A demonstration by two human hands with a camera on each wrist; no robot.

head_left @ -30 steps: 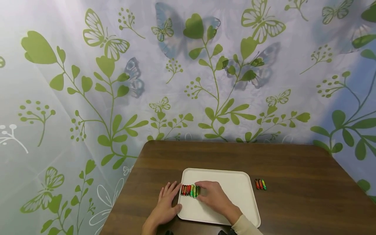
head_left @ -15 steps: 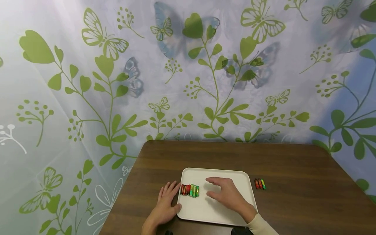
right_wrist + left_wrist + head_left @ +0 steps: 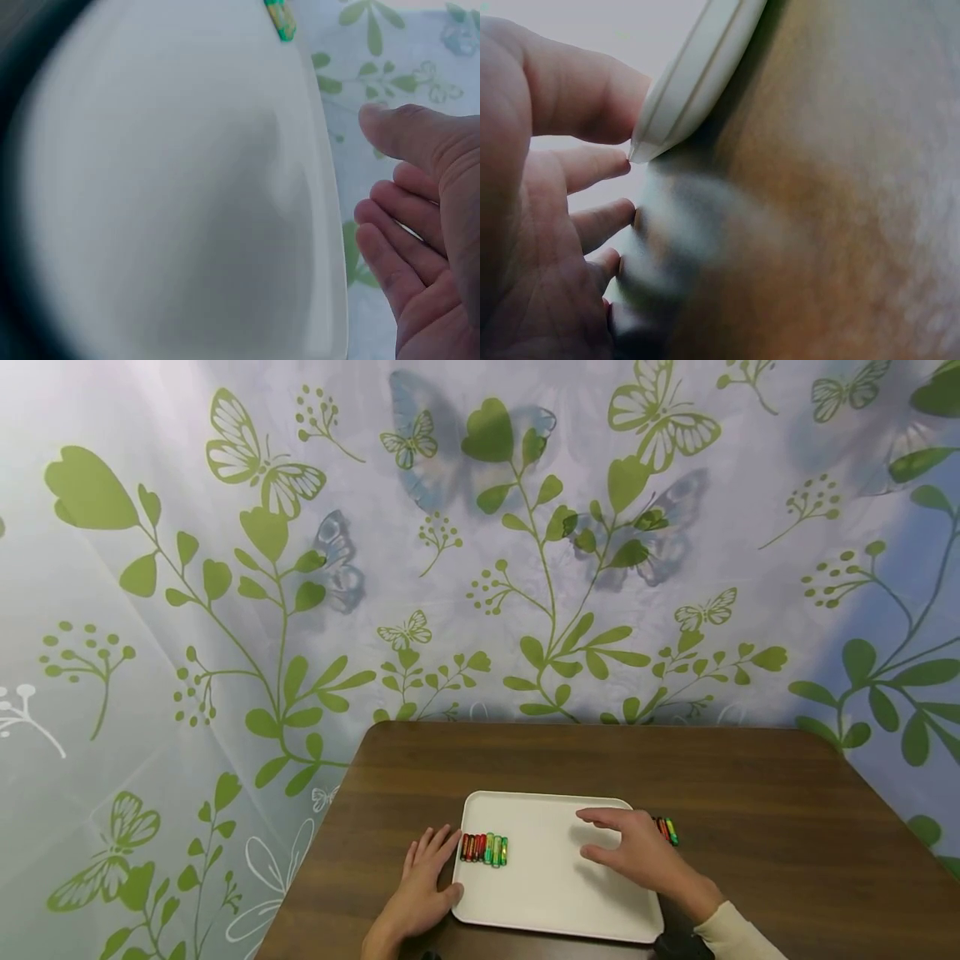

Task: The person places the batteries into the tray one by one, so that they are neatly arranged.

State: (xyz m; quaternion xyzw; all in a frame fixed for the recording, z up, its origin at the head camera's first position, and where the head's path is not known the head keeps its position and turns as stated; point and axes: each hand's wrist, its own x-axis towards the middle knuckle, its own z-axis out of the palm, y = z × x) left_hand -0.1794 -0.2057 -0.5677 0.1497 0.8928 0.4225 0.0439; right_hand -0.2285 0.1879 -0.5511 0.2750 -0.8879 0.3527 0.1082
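Note:
A row of several red and green batteries (image 3: pixel 484 849) lies side by side on the left part of a white tray (image 3: pixel 555 893). My left hand (image 3: pixel 422 885) rests at the tray's left edge, fingers spread; in the left wrist view its thumb (image 3: pixel 592 94) touches the tray rim (image 3: pixel 697 75). Above the tray's right side hovers my right hand (image 3: pixel 641 852), thumb apart from the fingers and nothing between them. Partly hidden behind it, a small group of red and green batteries (image 3: pixel 671 831) lies on the table to the right of the tray.
The brown wooden table (image 3: pixel 787 843) carries the tray near its front edge. Behind it hangs a curtain (image 3: pixel 480 568) printed with green leaves and butterflies. A dark object (image 3: pixel 681 945) shows under the right wrist.
My right hand has let go of the rightmost green battery in the row and moved right across the tray, toward the batteries on the table. The left hand has stayed in place.

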